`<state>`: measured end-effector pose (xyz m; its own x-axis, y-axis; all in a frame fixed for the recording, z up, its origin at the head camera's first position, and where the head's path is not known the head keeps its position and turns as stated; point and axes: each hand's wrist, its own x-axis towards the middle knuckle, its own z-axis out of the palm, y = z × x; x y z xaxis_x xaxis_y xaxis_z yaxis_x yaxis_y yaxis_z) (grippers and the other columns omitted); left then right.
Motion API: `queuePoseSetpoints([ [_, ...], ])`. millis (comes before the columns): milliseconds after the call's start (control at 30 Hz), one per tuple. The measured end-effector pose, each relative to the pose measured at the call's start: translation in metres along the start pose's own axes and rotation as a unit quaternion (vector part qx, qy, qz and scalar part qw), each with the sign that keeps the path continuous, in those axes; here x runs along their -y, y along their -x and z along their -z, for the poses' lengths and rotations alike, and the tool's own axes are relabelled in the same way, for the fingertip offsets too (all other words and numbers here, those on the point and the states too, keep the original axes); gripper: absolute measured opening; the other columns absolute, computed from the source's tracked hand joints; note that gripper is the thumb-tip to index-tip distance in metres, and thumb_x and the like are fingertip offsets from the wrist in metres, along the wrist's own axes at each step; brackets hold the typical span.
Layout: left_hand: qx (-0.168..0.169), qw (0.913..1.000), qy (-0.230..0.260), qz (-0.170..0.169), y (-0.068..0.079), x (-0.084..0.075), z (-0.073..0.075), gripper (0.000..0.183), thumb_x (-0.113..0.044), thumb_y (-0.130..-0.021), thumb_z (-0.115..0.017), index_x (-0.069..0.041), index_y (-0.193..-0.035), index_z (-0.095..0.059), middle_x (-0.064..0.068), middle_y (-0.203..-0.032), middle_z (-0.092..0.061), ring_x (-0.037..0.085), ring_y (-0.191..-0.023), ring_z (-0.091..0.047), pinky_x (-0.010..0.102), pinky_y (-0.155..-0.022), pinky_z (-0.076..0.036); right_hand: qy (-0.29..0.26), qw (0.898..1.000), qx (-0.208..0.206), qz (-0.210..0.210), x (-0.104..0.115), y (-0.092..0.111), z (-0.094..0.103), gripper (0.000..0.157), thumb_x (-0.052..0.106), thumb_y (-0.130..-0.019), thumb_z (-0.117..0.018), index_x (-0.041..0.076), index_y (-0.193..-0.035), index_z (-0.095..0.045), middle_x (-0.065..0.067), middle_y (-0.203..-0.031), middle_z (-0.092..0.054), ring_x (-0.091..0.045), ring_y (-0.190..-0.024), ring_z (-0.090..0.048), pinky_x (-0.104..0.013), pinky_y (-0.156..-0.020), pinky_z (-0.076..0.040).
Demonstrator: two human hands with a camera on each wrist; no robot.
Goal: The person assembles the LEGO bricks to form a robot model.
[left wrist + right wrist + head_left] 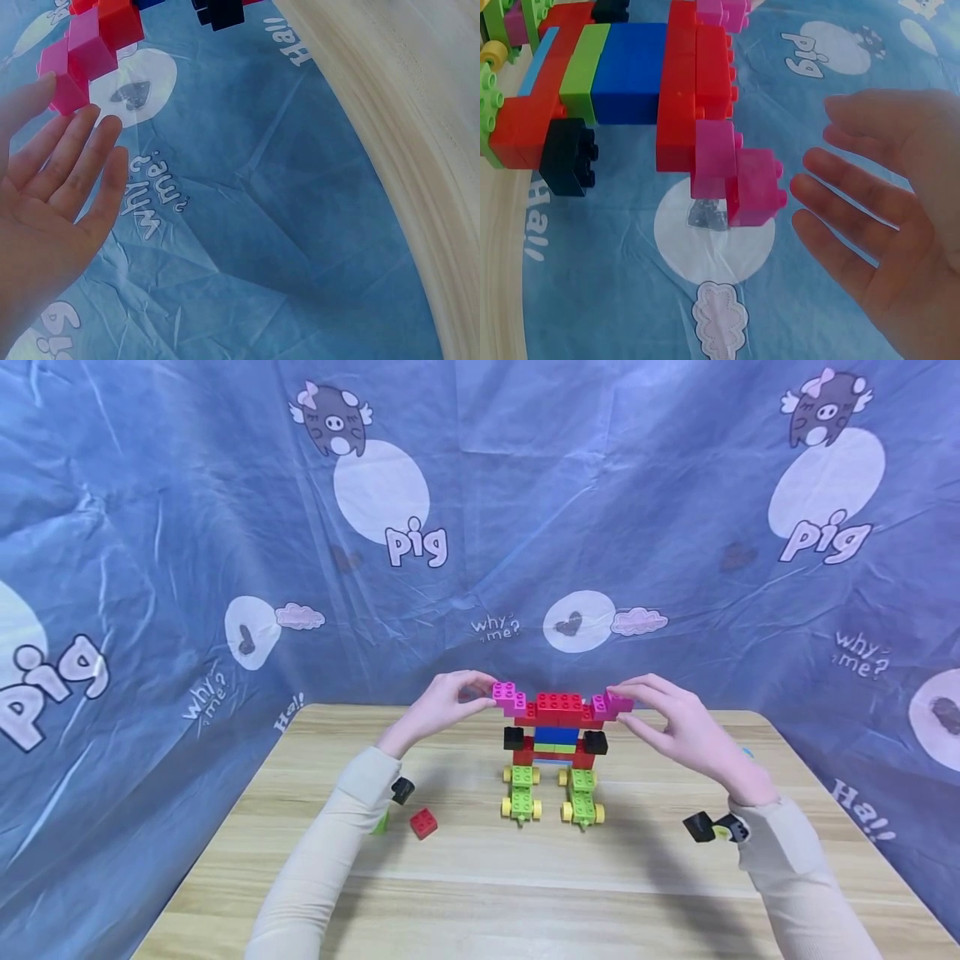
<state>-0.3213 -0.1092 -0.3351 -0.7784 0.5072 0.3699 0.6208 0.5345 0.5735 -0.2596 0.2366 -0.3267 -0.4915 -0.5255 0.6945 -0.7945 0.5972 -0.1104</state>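
Note:
A building-block figure (557, 737) stands on the table, with red, blue and green bricks in its body and two lime wheeled bases (521, 789) below. Stepped pink bricks extend from both ends of its red top row. At the left end, my left hand (442, 706) pinches the outermost pink brick (66, 79) between thumb and fingertips. Beside the other end, my right hand (678, 727) has its fingers spread. The right wrist view shows a gap between these fingers and the right outer pink brick (754, 187). A black brick (566, 157) juts from each side of the body.
A loose red brick (423, 823) lies on the wooden table (465, 902) left of the figure. A green piece (381, 823) is partly hidden by my left sleeve. Behind the table hangs a blue printed cloth (495, 527). Black wrist devices (699, 827) show beside both cuffs.

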Motion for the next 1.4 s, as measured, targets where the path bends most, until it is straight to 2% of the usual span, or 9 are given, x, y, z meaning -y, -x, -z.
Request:
queuePoseSetpoints([
  [167, -0.001, 0.9999, -0.011, 0.002, 0.001, 0.001, -0.001, 0.033, -0.03, -0.087, -0.066, -0.015, -0.116, -0.064, 0.0, -0.106, -0.069, 0.011, -0.095, -0.065, 0.028, -0.088, -0.055, 0.008, 1.0, -0.001, -0.013, -0.005, 0.0, 0.002, 0.045, 0.002, -0.071, -0.077, 0.007, -0.115, -0.065, -0.005, -0.109, -0.065, -0.017, -0.102, -0.06, 0.002, -0.091, -0.035],
  [267, -0.002, 0.9999, -0.01, 0.003, 0.001, 0.002, -0.001, 0.033, -0.03, -0.087, -0.066, -0.015, -0.116, -0.064, 0.0, -0.106, -0.069, 0.01, -0.095, -0.065, 0.028, -0.087, -0.055, 0.012, 1.0, 0.003, -0.025, -0.01, 0.002, 0.0, 0.045, 0.003, -0.072, -0.077, 0.006, -0.115, -0.065, -0.006, -0.111, -0.064, -0.019, -0.103, -0.059, 0.003, -0.094, -0.03],
  [467, -0.004, 1.0, -0.005, 0.001, 0.003, 0.003, -0.003, 0.033, -0.03, -0.088, -0.065, -0.015, -0.116, -0.063, 0.001, -0.106, -0.069, 0.011, -0.095, -0.065, 0.029, -0.086, -0.056, 0.015, 0.999, 0.009, -0.036, -0.018, 0.004, -0.005, 0.044, 0.004, -0.073, -0.077, 0.006, -0.115, -0.064, -0.007, -0.112, -0.063, -0.02, -0.104, -0.059, 0.003, -0.092, -0.03],
  [700, -0.008, 1.0, 0.0, -0.005, 0.005, 0.004, -0.005, 0.034, -0.03, -0.088, -0.064, -0.013, -0.117, -0.063, 0.003, -0.11, -0.068, 0.012, -0.096, -0.065, 0.023, -0.084, -0.055, 0.018, 0.999, 0.015, -0.045, -0.021, 0.005, -0.003, 0.043, 0.005, -0.074, -0.076, 0.007, -0.115, -0.064, -0.007, -0.113, -0.063, -0.02, -0.105, -0.058, 0.003, -0.092, -0.031],
  [900, -0.013, 0.9998, -0.002, -0.013, 0.004, 0.004, -0.006, 0.032, -0.028, -0.089, -0.064, -0.012, -0.116, -0.063, 0.003, -0.109, -0.068, 0.012, -0.096, -0.065, 0.023, -0.083, -0.055, 0.02, 0.998, 0.014, -0.052, -0.023, 0.005, -0.002, 0.042, 0.005, -0.074, -0.076, 0.007, -0.114, -0.065, -0.007, -0.113, -0.063, -0.02, -0.104, -0.058, 0.003, -0.092, -0.03],
  [1100, -0.012, 0.9999, -0.005, -0.007, 0.004, 0.005, -0.007, 0.031, -0.028, -0.089, -0.064, -0.013, -0.116, -0.063, 0.002, -0.109, -0.069, 0.011, -0.097, -0.065, 0.021, -0.083, -0.055, 0.023, 0.998, 0.019, -0.063, -0.026, 0.007, -0.004, 0.041, 0.006, -0.075, -0.075, 0.007, -0.114, -0.065, -0.007, -0.112, -0.064, -0.019, -0.103, -0.059, 0.003, -0.088, -0.034],
  [1300, -0.011, 0.9999, -0.006, -0.002, 0.007, 0.007, -0.007, 0.032, -0.028, -0.089, -0.063, -0.012, -0.117, -0.063, 0.003, -0.109, -0.068, 0.012, -0.097, -0.064, 0.025, -0.083, -0.056, 0.014, 0.996, 0.037, -0.082, -0.027, 0.007, -0.004, 0.042, 0.008, -0.077, -0.074, 0.008, -0.118, -0.063, -0.007, -0.117, -0.064, -0.02, -0.106, -0.06, 0.004, -0.089, -0.034],
  [1400, -0.002, 1.0, -0.004, 0.003, 0.013, 0.01, -0.007, 0.032, -0.027, -0.09, -0.062, -0.011, -0.117, -0.063, 0.003, -0.11, -0.068, 0.014, -0.098, -0.064, 0.028, -0.084, -0.056, 0.01, 0.994, 0.05, -0.096, -0.027, 0.007, -0.004, 0.042, 0.011, -0.079, -0.073, 0.01, -0.12, -0.062, -0.006, -0.118, -0.064, -0.019, -0.105, -0.062, -0.009, -0.089, -0.047],
])
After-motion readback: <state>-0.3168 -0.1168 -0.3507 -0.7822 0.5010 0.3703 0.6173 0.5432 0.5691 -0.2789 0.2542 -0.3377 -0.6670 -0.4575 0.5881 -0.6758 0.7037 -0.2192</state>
